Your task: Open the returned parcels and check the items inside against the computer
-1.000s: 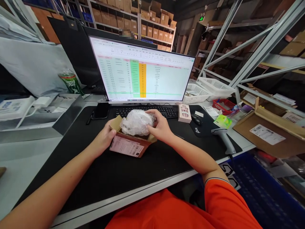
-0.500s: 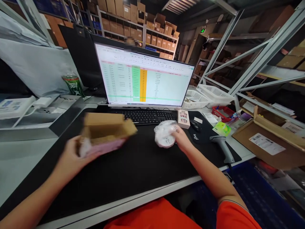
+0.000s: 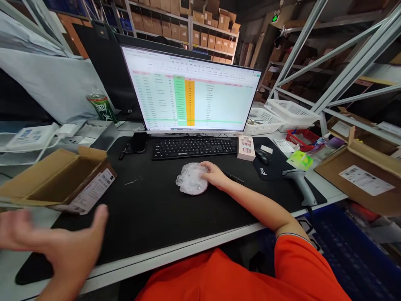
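Note:
Bubble wrap around a round item (image 3: 191,179) rests on the black desk mat (image 3: 150,225); what is inside is hard to make out. My right hand (image 3: 213,174) grips its right side. An open cardboard box (image 3: 90,194) with a printed label stands at the left of the mat, its flaps spread. My left hand (image 3: 65,246), smeared a little by motion, is in front of that box with thumb and fingers apart, holding nothing.
Behind the mat stand a keyboard (image 3: 194,147) and a monitor (image 3: 200,98). A small pink box (image 3: 246,147), a mouse (image 3: 263,156) and a barcode scanner (image 3: 299,184) are on the right. A phone (image 3: 138,143) lies at the back left, and a labelled carton (image 3: 360,175) at far right.
My left hand has set the cardboard box down at the left and let it go. My right hand has moved left with the bubble-wrapped item.

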`<move>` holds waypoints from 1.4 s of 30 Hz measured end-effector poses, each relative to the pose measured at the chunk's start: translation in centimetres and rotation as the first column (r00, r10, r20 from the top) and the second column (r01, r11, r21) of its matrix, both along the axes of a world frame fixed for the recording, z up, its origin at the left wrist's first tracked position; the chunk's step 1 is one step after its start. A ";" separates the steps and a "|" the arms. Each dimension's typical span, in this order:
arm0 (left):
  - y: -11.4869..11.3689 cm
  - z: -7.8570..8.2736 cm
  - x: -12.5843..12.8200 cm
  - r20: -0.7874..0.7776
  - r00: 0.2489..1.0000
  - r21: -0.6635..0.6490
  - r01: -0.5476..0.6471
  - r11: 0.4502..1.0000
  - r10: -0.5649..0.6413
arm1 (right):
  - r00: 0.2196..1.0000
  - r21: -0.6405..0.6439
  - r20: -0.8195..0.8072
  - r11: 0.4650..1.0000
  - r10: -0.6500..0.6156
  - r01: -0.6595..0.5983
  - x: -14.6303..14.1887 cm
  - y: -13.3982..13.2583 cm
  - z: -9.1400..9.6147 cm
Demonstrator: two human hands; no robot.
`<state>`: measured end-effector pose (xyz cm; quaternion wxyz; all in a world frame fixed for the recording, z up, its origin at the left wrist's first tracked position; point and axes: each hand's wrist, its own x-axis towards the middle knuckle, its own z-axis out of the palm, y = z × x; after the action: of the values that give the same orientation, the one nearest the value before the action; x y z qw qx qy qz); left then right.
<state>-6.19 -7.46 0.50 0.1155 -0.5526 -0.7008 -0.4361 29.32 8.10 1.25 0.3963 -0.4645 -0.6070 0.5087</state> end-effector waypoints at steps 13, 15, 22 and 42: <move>9.5 -0.2 13.3 0.726 0.572 -0.202 0.707 0.678 -0.381 | 0.986 0.353 -0.124 0.924 -0.109 0.147 0.9 -3.1 2.5; 9.7 -0.2 13.0 0.697 0.623 -0.228 0.663 0.713 -0.356 | 0.953 0.625 -0.059 0.733 -0.297 0.268 2.8 -4.1 4.1; 9.6 -0.2 11.7 0.468 0.784 -0.347 0.587 0.731 -0.408 | 0.773 0.642 0.624 0.636 -0.110 -0.428 0.8 -5.9 5.1; 7.5 1.2 9.1 -0.709 0.543 -0.045 0.602 0.797 -0.450 | 0.933 0.452 0.361 0.874 0.004 -0.178 5.6 -3.9 3.7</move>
<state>2.87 0.04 1.72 0.2862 -0.8432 -0.3571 -0.2821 34.94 4.24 4.99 0.3597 -0.4054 -0.7954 0.2712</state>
